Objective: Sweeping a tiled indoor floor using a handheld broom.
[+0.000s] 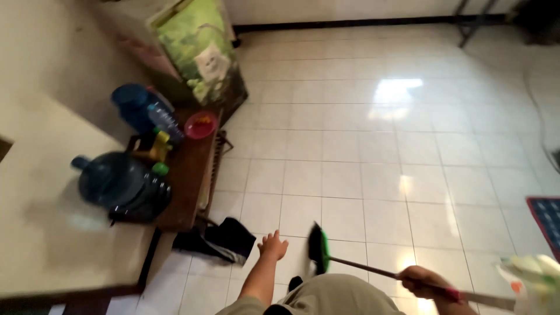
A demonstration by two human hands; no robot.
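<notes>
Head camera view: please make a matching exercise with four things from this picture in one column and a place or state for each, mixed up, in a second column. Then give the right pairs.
Things:
1. broom
2. left hand
3. red bowl
4. large blue water jug

Places or states:
A. lying on its side near the wall
B. open, holding nothing, above the floor tiles
C. on the far end of the low wooden bench
D. held by its handle in the right hand, green head down on the tiles

Right pairs: 1-D, 2-B, 3-C, 4-A
</notes>
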